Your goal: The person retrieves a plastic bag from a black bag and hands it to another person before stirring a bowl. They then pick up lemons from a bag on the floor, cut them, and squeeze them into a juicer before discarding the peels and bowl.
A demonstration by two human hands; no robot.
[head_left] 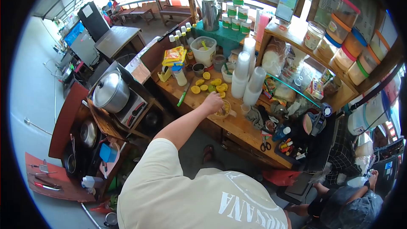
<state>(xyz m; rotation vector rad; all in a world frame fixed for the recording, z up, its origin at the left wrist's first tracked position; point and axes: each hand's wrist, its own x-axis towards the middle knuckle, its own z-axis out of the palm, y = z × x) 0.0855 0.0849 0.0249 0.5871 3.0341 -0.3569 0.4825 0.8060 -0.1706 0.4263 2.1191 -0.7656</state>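
My left hand (214, 102) reaches over the wooden counter, at the left edge of a round clear container (224, 108) with yellowish contents. Its fingers are bent and pressed together; what they hold, if anything, is hidden. Just beyond lie several yellow citrus pieces, among them a cut half (195, 89) and a greener one (211, 88). A green-handled knife (182, 98) rests to their left. Behind them stand a small white tub (227, 75) with a green-handled utensil and a larger tub (203, 51) with a yellow-green scoop. My right hand is out of view.
Tall cup stacks (241, 70) stand right of the fruit. A white-lidded jar (179, 76) is at the left. Scissors (265, 143) lie near the right front edge. A large pot (111, 91) sits on a stove to the left. Another person (354, 203) is at the lower right.
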